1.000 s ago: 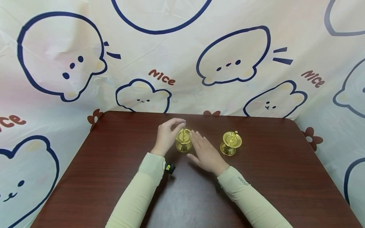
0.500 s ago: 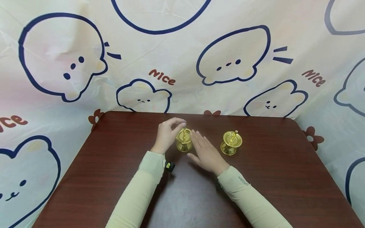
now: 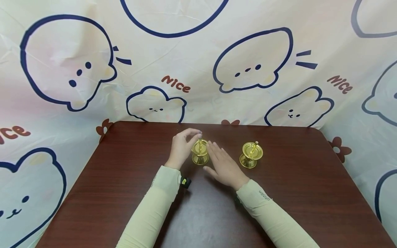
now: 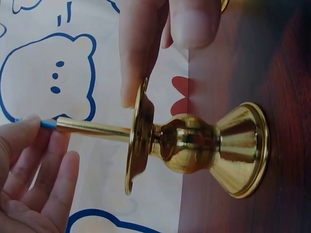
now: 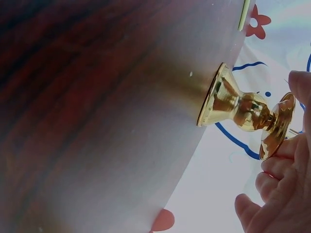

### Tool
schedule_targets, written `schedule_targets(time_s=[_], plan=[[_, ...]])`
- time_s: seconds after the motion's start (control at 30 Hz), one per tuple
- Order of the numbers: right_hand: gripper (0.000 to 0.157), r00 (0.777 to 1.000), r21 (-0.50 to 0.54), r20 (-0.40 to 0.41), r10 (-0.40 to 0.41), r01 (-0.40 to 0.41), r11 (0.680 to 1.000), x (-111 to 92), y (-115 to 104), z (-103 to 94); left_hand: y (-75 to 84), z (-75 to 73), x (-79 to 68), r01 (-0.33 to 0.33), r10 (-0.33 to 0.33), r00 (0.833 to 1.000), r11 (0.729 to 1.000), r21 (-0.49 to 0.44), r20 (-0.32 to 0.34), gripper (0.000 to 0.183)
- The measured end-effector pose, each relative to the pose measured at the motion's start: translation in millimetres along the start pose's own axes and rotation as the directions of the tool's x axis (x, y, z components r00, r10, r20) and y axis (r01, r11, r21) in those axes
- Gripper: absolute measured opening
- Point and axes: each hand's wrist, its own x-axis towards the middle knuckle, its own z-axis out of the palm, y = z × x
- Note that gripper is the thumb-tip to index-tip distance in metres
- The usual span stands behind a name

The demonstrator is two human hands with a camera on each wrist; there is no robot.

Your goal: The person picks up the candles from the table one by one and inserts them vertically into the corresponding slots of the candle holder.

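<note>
Two brass-coloured stands on the counter (image 3: 93,193), both upright: the left stand (image 3: 200,159) is btwn the hands, approx. mid-counter toward the far edge, & the right stand (image 3: 248,162) is off to the right, well apart, untouched. Left hand (image 3: 181,150) is over the left stand's near-left side, its grip clamped (thumb + finger) on a thin blue piece (image 4: 48,124), which sits in line w/ the top end of the post (image 4: 95,127) rising from the dish (image 4: 141,145). Can't tell if the blue bit is in the post or just butted against it. Right hand (image 3: 225,168) is on the right side, its grip clamped on nothing: fingers straight & together, thumb apart, fingertips at the dish's edge (prob. just bracing, no real hold). Step in hand, my read: fitting or adjusting the blue piece at the post tip while the other hand steadies the stand. Next move prob. calls for holding the piece in line w/ the post, light pressure along the post, right hand firm at the rim so the stand doesn't tip; then, once it's seated, an easy straight release w/o knocking the post. Right stand's post has a pale tip (image 3: 256,142), so poss. a match to aim for.
</note>
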Motion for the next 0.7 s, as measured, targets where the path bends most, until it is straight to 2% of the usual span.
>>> schedule_targets(time_s=[0.3,0.7], plan=[[0.079,1.0,0.011,0.003,0.007,-0.007,1.0,0.4,-1.5,-0.8,0.9,4.1,-2.6,0.051,-0.052,0.998,0.999,-0.016,-0.024,0.017],[0.079,1.0,-0.002,0.008,0.01,-0.01,1.0,1.0,-0.3,1.2,-2.4,5.1,-4.1,0.073,-0.074,0.997,0.996,-0.041,-0.018,0.02]])
